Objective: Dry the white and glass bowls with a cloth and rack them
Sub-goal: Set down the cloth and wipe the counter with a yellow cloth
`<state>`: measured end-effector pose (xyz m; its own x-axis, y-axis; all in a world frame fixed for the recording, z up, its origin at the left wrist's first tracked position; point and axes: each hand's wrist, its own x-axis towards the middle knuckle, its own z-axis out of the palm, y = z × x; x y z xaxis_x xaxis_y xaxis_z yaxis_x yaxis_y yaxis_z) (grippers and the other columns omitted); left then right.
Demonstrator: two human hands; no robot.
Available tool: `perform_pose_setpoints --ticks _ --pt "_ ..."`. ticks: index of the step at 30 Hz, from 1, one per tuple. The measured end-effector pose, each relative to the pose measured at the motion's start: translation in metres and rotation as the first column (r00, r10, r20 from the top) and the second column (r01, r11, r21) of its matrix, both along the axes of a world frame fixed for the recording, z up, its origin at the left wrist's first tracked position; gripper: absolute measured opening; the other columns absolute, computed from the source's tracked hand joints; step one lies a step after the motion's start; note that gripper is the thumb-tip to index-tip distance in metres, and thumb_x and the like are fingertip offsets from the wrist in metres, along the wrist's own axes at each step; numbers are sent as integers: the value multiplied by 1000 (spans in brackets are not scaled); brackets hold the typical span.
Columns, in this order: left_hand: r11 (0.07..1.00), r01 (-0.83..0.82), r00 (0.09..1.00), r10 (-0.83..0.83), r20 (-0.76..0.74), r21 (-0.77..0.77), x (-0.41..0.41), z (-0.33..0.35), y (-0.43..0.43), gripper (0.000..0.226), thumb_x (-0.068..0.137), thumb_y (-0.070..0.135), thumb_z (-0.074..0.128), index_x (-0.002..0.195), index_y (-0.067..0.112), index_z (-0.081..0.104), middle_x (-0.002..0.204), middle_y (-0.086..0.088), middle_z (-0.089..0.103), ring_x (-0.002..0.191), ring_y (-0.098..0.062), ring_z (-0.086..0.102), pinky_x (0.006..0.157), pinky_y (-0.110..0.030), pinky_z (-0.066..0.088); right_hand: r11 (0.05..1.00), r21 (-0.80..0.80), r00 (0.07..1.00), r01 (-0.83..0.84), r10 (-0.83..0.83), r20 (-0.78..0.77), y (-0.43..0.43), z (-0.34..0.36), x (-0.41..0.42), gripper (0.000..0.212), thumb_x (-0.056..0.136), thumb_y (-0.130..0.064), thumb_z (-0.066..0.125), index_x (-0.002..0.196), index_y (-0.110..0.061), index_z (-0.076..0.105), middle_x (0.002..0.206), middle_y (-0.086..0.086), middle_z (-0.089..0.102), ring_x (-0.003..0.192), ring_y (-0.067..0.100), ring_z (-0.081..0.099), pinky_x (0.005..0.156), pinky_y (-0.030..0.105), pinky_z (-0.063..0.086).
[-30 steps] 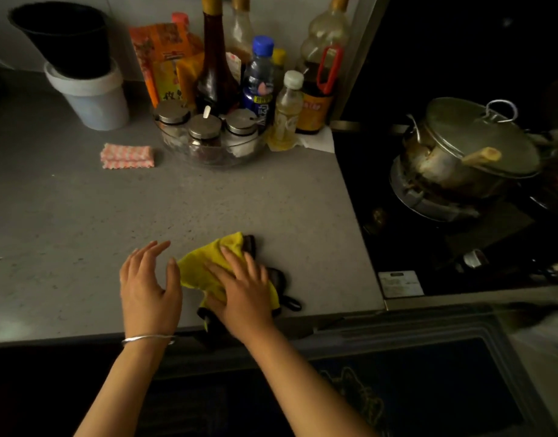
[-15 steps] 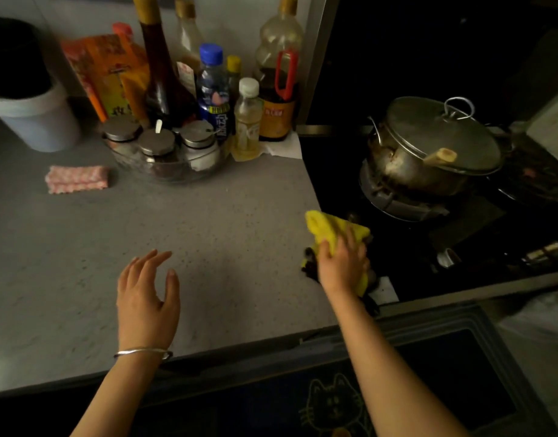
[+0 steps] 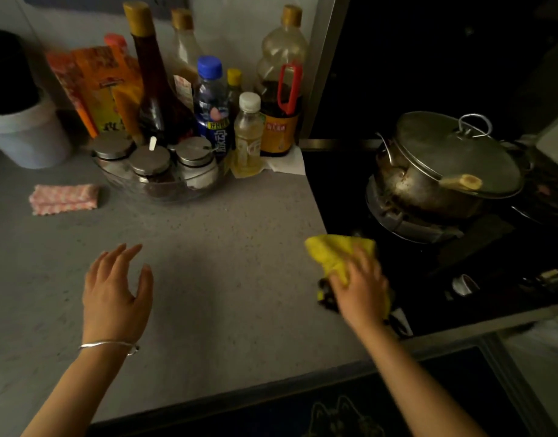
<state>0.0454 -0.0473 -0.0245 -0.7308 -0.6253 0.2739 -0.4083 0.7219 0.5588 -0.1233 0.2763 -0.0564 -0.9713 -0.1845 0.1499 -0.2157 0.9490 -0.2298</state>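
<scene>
Right hand (image 3: 359, 288) atop part-hidden yellow cloth (image 3: 333, 252)

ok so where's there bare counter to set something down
Widest bare patch: the grey counter between the left hand and the right hand on the yellow cloth, out to the front edge. A smaller one in front of the pink folded cloth. Crowded: the back, with spice jars, bottles and white bucket; the stove holds a lidded pot.
</scene>
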Motion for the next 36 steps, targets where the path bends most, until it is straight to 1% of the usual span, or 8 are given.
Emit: perform_pose_setpoints --ticks 5,10,16,19,21,25,33,36 --pt "999 -43 999 43 33 2 11 -5 -28 49 88 30 45 126 3 57 132 -27 52 125 -47 41 106 -55 30 956 -13 938 294 -286 197 -45 12 -66 53 94 -52 39 140 -26 47 158 3 17 144 37 9 111 57 16" --pt "998 -56 998 56 19 -22 4 -13 -31 36 91 10 60 125 2 57 130 -28 53 124 -48 42 105 -58 31 972 -72 964 -225 233 130 -189 3 -20 49 90 -57 44 133 -34 53 157 -3 22 142 33 17 110 52 14" --pt "999 -46 998 46 47 -2 -5 -16 -33 42 90 21 55 128 4 56 135 -24 51 127 -46 41 105 -56 31 663 -153 670 -733 743 5 -184 7 30 49 73 -45 55 122 -41 60 144 -8 45 124 27 43 96 40 36" --pt "998 -66 993 66 94 -3 4 -19 -47 43 92 17 59 133 6 53 139 -23 48 132 -46 37 108 -58 29 803 -123 811 -584 583 -44 -130 5 -18 49 68 -45 49 112 -34 67 132 -4 58 111 30 56 87 42 45" --pt "997 -77 991 78 107 -15 11 -19 -58 45 93 25 55 133 5 52 139 -24 48 132 -47 36 108 -59 28 962 -77 965 -262 261 -20 -99 6 -68 46 75 -40 52 117 -24 65 135 3 54 114 37 53 90 47 43" --pt "991 -129 983 131 128 -24 25 -23 -73 50 90 32 50 133 6 53 139 -24 48 131 -48 37 108 -58 28 991 -25 982 130 -125 144 -100 13 -132 50 93 -39 45 140 -22 43 155 2 26 138 36 25 108 51 27" --pt "973 -229 950 215 227 36 69 -35 -92 52 90 31 45 137 9 50 145 -19 43 137 -43 32 113 -55 22 970 21 966 -242 239 103 -247 5 -23 56 88 -51 35 140 -35 42 157 -4 23 140 32 23 109 49 20" --pt "964 -259 941 240 239 51 80 -34 -100 54 91 35 40 137 9 50 145 -19 43 137 -43 32 113 -54 22 912 -23 907 -409 409 96 -285 6 35 61 73 -53 32 123 -34 62 143 0 49 123 37 49 97 54 38"
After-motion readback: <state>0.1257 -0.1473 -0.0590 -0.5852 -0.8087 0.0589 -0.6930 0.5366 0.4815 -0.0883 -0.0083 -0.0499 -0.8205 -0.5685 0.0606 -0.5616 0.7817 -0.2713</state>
